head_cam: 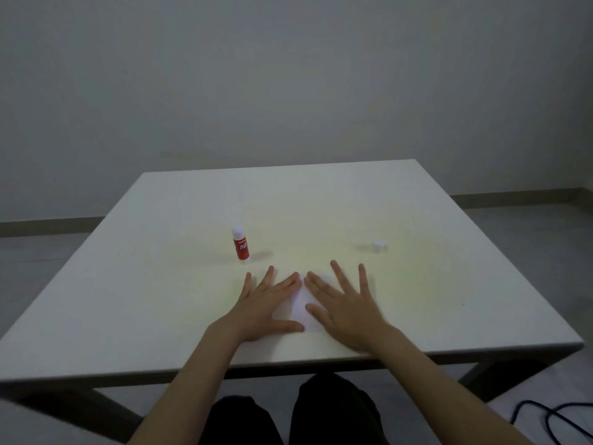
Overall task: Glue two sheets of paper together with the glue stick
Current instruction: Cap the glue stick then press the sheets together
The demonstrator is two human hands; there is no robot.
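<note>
Small white paper sheets [301, 308] lie flat on the white table [321, 200], near its front edge. Both hands press down on them with fingers spread. My left hand [266, 306] covers the paper's left part and my right hand [343, 309] covers its right part, so only a middle strip shows. I cannot tell whether one sheet or two lie there. A red glue stick [240, 244] stands upright without its cap, just beyond my left hand. Its white cap [378, 246] sits apart, beyond my right hand.
The table's near edge runs just under my wrists, with my dark-trousered legs [288, 412] below it. A dark cable [552, 415] lies on the floor at the lower right. A plain wall stands behind the table.
</note>
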